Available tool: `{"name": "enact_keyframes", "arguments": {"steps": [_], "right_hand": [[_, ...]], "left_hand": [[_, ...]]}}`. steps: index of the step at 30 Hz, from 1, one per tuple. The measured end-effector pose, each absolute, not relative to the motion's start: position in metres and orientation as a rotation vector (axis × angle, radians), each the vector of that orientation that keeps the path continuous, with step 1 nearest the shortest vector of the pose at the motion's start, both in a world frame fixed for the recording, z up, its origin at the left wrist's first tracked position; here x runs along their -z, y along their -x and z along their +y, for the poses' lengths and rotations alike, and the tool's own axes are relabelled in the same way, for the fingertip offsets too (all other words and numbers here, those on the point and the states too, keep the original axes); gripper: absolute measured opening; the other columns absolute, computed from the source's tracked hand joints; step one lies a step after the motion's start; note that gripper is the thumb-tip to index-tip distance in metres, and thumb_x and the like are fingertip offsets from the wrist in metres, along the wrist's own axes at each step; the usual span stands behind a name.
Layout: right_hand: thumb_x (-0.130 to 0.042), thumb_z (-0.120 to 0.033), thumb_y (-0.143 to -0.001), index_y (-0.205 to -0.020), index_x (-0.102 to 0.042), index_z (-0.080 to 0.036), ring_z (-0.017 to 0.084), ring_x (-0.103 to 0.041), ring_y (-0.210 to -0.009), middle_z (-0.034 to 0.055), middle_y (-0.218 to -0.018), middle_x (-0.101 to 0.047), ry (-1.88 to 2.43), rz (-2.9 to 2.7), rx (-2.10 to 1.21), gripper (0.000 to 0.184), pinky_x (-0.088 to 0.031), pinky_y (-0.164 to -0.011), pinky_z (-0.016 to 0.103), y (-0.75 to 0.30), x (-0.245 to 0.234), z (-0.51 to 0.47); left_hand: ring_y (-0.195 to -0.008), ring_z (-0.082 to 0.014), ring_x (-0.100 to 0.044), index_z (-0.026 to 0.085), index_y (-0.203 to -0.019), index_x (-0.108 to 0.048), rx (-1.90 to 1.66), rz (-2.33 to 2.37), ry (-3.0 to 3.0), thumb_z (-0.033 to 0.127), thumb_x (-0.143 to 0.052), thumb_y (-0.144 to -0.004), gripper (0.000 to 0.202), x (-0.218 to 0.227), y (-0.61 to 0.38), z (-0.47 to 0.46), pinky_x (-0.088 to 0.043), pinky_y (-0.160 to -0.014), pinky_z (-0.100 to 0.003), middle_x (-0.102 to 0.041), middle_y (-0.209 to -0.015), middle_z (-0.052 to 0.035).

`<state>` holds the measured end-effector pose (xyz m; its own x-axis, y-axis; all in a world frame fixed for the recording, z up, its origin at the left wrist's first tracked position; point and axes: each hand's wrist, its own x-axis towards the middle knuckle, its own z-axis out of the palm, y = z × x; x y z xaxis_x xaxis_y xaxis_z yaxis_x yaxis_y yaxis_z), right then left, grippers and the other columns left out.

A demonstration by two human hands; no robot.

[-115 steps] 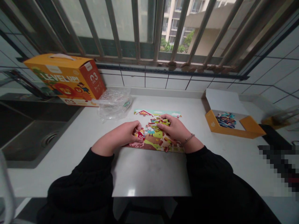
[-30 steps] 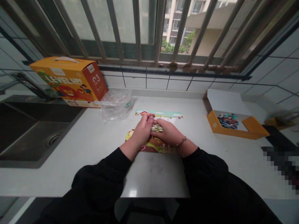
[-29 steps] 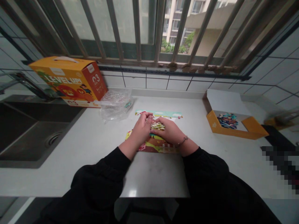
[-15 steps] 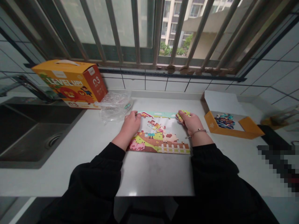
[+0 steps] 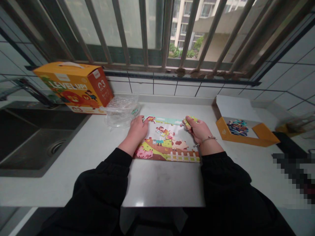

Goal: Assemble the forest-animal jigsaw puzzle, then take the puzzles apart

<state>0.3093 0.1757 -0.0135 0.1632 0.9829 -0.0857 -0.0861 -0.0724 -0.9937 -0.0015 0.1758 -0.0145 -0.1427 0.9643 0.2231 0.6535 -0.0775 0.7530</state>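
A partly assembled jigsaw puzzle (image 5: 157,152) lies on the counter, with a farm scene of a fence, pigs and a cow. Its bottom rows and top strip are joined around a pale gap, and joined pieces with figures sit in the middle. My left hand (image 5: 138,130) is closed at the puzzle's upper left edge, thumb on the picture side and the other fingers partly hidden. Over the upper right corner, my right hand (image 5: 200,131) grips several yellow-green puzzle pieces (image 5: 188,123) between thumb and fingers.
An orange box (image 5: 73,88) stands at the back left beside a crumpled clear plastic bag (image 5: 123,111). To the left is a dark sink (image 5: 31,141). An open orange-and-white box (image 5: 246,139) with small colourful pieces sits at right. Barred windows rise behind the counter (image 5: 167,183).
My right hand has shifted slightly left with the puzzle pieces, which tilt a little differently. My left hand stays at the puzzle's left edge.
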Motion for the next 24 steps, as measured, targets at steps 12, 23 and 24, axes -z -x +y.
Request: {"name": "enact_keyframes", "arguments": {"steps": [12, 23, 24], "right_hand": [[-0.097, -0.061, -0.072, -0.079, -0.066, -0.021, 0.010, -0.051, -0.057, 0.0024, -0.076, -0.071, 1.126, -0.921, -1.323, 0.051, -0.035, -0.043, 0.022, -0.291, 0.003, 0.169], [-0.098, -0.046, -0.076, -0.078, -0.066, -0.019, 0.008, -0.051, -0.053, 0.0009, -0.072, -0.070, 1.134, -0.798, -1.373, 0.042, -0.037, -0.041, 0.018, -0.292, -0.006, 0.165], [-0.098, -0.043, -0.077, -0.079, -0.067, -0.020, 0.008, -0.053, -0.054, 0.0007, -0.073, -0.070, 1.126, -0.778, -1.396, 0.039, -0.039, -0.041, 0.017, -0.292, -0.008, 0.164]], "left_hand": [[-0.145, -0.0386, -0.059, 0.016, -0.133, -0.064, -1.075, 1.812, -1.751, 0.034, -0.055, -0.103, 0.036, 0.016, 0.005, 0.181, -0.038, -0.129, -0.058, -0.068, -0.145, -0.0225], [-0.133, -0.0303, -0.068, 0.020, -0.133, -0.062, -1.143, 1.758, -1.710, 0.034, -0.055, -0.107, 0.031, 0.021, 0.012, 0.189, -0.050, -0.120, -0.050, -0.073, -0.139, -0.0163], [-0.132, -0.0290, -0.069, 0.021, -0.134, -0.061, -1.155, 1.742, -1.717, 0.035, -0.054, -0.108, 0.031, 0.021, 0.011, 0.189, -0.050, -0.119, -0.049, -0.073, -0.139, -0.0155]]}}
